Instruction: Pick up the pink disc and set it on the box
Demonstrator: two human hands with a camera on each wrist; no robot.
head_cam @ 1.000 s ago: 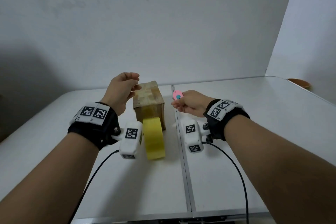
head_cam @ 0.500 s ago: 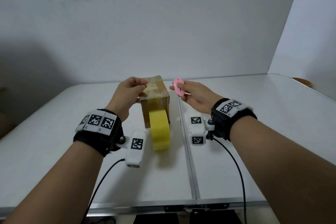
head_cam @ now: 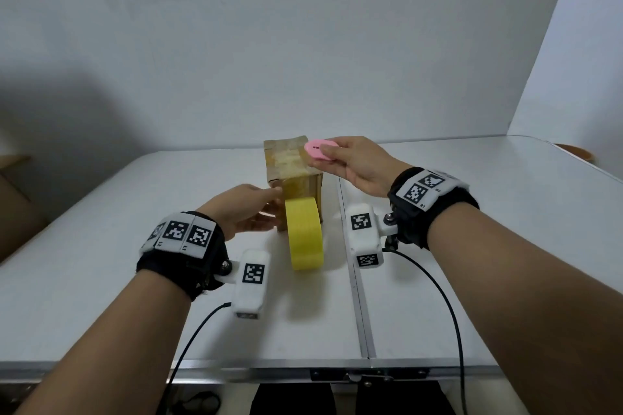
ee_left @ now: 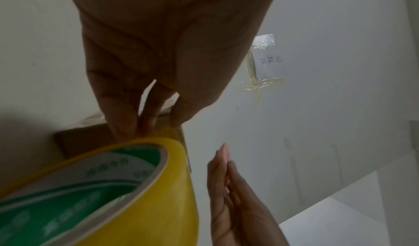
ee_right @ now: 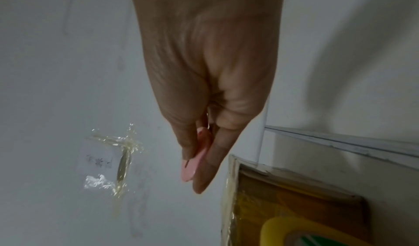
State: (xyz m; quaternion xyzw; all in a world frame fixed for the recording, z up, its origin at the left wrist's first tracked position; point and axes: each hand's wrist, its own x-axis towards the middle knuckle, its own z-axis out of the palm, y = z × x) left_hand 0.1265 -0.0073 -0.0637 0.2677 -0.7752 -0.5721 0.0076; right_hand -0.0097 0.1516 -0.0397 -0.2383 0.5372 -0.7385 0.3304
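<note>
Cardboard box [head_cam: 292, 168] stands near the middle of the counter [head_cam: 101, 246], wrapped in glossy tape on its top and near face, with a yellow tape roll [head_cam: 305, 234] on edge leaning against that near face. We see the left hand [head_cam: 241, 212] at the box's left side, its straight fingertips [ee_left: 147, 122] touching the near left corner just above the roll; it grips nothing. The right hand [head_cam: 354, 162] hovers over the box's top right edge and pinches a small pink cutter [head_cam: 319, 149] between thumb and forefinger; in the right wrist view the cutter [ee_right: 192, 162] pokes out past the thumb, and whether any blade is out we cannot tell.

We judge the box light and fairly stiff, but its taped faces look slick, so a flat palm against a bare cardboard side, low down, should steady it better than fingertips on the tape. It is tall for its footprint and could tip under a sideways push. The cutter is small, smooth and light; a pinch across its 2 flat faces suits it. The roll looks rigid and could roll away if the box shifts.
</note>
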